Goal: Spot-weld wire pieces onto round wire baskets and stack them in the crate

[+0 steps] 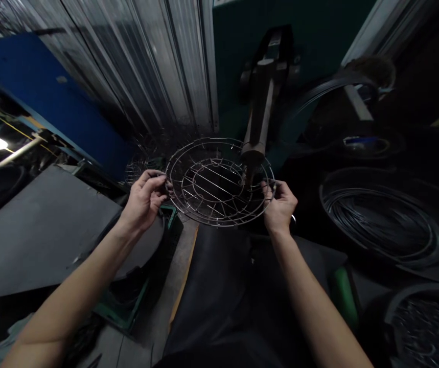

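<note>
A round wire rack (215, 221) with concentric rings and straight bars across its middle is held out in front of me. My left hand (145, 197) pinches its outer ring at the left side. On the opposite side my right hand (279, 203) grips the rim, thumb on top and fingers partly hidden behind the wires. Over the rack's right part stands a cylindrical metal machine arm (258, 115), whose lower tip reaches down close to the rings. Whether that tip touches the wire I cannot tell.
At right lie a tub of coiled wire (388, 225) and a bin of small metal pieces (428, 327). A grey board (46, 230) and a green crate (127, 317) stand left. Behind are a corrugated metal wall (154, 56) and a blue panel (54, 87).
</note>
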Demonstrator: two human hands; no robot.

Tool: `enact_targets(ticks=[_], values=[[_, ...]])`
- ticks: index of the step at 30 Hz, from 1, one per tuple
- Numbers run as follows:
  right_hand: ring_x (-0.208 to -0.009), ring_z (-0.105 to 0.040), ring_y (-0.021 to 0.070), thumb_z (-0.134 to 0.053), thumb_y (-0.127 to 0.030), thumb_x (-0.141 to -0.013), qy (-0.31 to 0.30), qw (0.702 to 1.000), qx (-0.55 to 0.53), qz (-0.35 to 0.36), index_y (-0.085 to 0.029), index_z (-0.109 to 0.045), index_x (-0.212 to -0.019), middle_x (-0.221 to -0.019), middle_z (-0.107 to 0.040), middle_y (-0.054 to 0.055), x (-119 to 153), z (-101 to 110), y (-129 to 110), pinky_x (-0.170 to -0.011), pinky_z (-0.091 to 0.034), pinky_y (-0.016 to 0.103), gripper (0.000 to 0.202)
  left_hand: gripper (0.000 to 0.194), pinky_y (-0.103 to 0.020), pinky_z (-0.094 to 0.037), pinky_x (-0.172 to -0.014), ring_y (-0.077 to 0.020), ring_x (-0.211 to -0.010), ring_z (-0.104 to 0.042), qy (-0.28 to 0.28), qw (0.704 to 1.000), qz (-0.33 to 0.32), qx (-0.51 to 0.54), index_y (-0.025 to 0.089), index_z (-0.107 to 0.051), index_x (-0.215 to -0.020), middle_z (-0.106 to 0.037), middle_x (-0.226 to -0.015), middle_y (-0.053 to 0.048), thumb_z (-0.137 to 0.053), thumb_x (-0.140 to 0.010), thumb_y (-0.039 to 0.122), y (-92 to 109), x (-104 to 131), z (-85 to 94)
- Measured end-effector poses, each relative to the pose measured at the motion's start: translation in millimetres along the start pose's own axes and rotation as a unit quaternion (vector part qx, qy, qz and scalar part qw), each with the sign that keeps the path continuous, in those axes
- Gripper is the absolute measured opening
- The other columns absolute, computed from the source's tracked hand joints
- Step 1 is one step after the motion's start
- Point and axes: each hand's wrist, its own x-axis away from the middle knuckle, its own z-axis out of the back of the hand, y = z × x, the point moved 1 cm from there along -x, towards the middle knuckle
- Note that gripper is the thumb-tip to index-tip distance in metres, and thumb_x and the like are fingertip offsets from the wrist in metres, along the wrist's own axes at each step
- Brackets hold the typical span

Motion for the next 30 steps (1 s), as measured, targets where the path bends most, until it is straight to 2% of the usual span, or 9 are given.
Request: enact_targets(ticks=[2, 7, 18, 23, 30], values=[[-0.068, -0.055, 0.0135, -0.064, -0.041, -0.077, -0.006, 1.000, -0.001, -0.001, -0.017, -0.064, -0.082, -0.073, -0.061, 0.000, -0.2, 0.4, 0.0, -0.063, -0.042, 0.025, 0.024, 0.024, -0.019, -0.051, -0.054, -0.0097, -0.061, -0.060, 0.002, 1.000, 0.006, 0.012, 0.018, -0.053, -0.081, -0.061, -0.067, 0.002, -0.067, -0.063, 0.025, -5.8, 0.1, 2.8], [-0.066, -0.054, 0.0126, -0.065, -0.038, -0.077, -0.017, 1.000, -0.007, 0.003, -0.018, -0.063, -0.080, -0.071, -0.061, -0.001, 0.3, -0.5, -0.9, -0.062, -0.040, 0.024, 0.021, 0.023, -0.018, -0.051, -0.055, -0.0084, -0.060, -0.061, 0.004, 1.000, -0.025, 0.019, 0.017, -0.054, -0.080, -0.062, -0.066, 0.002, -0.066, -0.063, 0.024, -11.5, -2.5, 6.3], [-0.065, -0.053, 0.0123, -0.064, -0.038, -0.078, -0.036, 0.998, 0.036, 0.034, -0.019, -0.060, -0.077, -0.070, -0.059, -0.002, -4.6, -1.0, -1.3, -0.063, -0.041, 0.025, 0.020, 0.022, -0.018, -0.052, -0.055, -0.0081, -0.059, -0.061, -0.001, 0.999, -0.005, 0.053, 0.018, -0.053, -0.077, -0.062, -0.067, 0.003, -0.069, -0.064, 0.025, -30.9, -9.4, 15.9], [-0.066, -0.053, 0.0129, -0.063, -0.041, -0.078, -0.039, 0.997, 0.054, 0.039, -0.019, -0.059, -0.077, -0.071, -0.058, -0.001, -5.0, -1.9, -3.3, -0.063, -0.042, 0.025, 0.022, 0.024, -0.018, -0.052, -0.056, -0.0084, -0.061, -0.062, -0.005, 0.998, -0.001, 0.058, 0.019, -0.051, -0.076, -0.062, -0.067, 0.003, -0.070, -0.064, 0.027, -35.5, -9.6, 18.6], [-0.065, -0.054, 0.0128, -0.064, -0.034, -0.078, -0.043, 0.997, 0.036, 0.049, -0.019, -0.059, -0.074, -0.069, -0.059, -0.001, -4.8, -0.7, -5.6, -0.062, -0.041, 0.026, 0.016, 0.023, -0.018, -0.051, -0.054, -0.0084, -0.060, -0.061, 0.005, 0.998, 0.008, 0.064, 0.018, -0.052, -0.074, -0.062, -0.066, 0.003, -0.071, -0.063, 0.025, -33.9, -8.9, 18.4]])
